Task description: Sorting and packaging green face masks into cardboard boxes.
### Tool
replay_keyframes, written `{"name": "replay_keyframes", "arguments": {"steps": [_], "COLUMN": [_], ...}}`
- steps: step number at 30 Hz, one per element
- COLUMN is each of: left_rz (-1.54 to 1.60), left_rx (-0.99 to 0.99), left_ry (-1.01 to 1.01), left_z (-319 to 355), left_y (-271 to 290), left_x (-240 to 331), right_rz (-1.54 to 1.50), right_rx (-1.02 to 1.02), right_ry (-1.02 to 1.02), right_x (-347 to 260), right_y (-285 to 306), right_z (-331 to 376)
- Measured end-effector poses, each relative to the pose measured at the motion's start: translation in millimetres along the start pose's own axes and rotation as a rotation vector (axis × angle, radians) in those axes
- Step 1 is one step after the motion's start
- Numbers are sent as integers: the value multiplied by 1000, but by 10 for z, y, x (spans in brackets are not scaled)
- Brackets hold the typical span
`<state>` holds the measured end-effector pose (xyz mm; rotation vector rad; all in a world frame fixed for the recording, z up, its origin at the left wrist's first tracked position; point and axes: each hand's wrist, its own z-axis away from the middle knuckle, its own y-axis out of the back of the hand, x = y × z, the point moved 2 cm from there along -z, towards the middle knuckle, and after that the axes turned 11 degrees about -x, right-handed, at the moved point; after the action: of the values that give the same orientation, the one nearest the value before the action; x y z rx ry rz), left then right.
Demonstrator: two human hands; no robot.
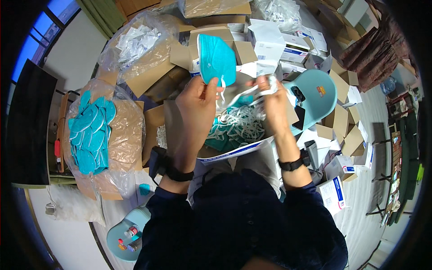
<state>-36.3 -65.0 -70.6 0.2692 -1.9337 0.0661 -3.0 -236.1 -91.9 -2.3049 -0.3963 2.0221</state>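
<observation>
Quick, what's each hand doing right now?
Left hand: closed, pinching a teal mask.
Right hand: closed on white straps, somewhat blurred.

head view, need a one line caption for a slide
Left hand holds up a teal mask, right hand grips white straps, above an open box of tangled straps.

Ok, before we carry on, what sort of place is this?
Probably a domestic-looking room serving as a makeshift workspace: there's a green curtain by the window, a heaped pile of teal mask-like pieces on a plastic-lined carton, and many opened cardboard boxes around.
</observation>
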Motion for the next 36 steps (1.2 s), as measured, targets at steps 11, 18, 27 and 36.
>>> {"name": "replay_keyframes", "arguments": {"steps": [11,18,27,36], "left_rz": [-60,150,20,491], "left_rx": [-3,22,83,-578], "left_ry": [-14,-30,-26,463], "left_z": [130,167,186,-53], "left_y": [-74,-76,226,229], "left_x": [-41,-16,320,130], "right_rz": [127,475,368,-277], "right_rx": [-131,-179,146,-189], "right_ry": [57,261,225,-230], "right_x": [82,46,45,-149], "right_y": [-350,-17,464,-307], "right_z": [159,111,-156,151]}}
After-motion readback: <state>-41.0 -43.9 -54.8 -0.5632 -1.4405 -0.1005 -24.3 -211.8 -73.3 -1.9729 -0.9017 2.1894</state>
